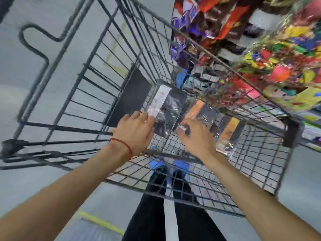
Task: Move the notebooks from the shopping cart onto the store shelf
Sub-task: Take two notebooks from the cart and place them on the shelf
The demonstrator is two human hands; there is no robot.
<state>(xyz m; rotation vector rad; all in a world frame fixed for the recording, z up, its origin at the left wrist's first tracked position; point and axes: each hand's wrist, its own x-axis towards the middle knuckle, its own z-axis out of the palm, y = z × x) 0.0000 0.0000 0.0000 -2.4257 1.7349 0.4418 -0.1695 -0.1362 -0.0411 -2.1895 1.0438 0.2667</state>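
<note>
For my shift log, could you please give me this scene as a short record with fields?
place: cart beside shelf
in cart: black notebook, orange notebook, both wrapped
left hand: fingers on black notebook's near edge
right hand: fingers curled at the wraps; grip unclear
focus: blurred by motion

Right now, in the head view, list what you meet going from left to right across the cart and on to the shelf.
Black seat flap → left hand → white-banded notebook → orange-banded notebook → second orange-banded notebook → colourful shelf goods. The right hand overlaps the notebooks, so it is left out.
</note>
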